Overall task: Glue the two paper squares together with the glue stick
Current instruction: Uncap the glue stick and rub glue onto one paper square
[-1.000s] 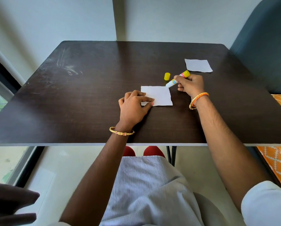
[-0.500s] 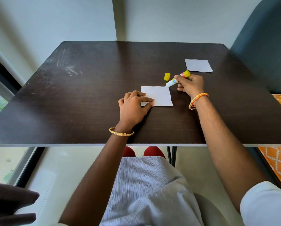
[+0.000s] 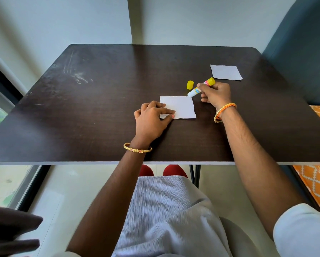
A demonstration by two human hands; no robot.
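On the dark brown wooden counter, the left hand presses curled fingers on the near white paper square. The right hand grips the uncapped white glue stick with a yellow base, tip at the square's far right corner. The small yellow cap lies just beyond; the second white paper square lies farther right

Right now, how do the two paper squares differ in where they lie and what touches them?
The near paper square lies mid-table, pinned at its left edge by the left hand, with the tip of the glue stick, held by the right hand, at its far right corner. The far paper square lies further back and right, untouched. Both are white, flat on the table and similar in size.
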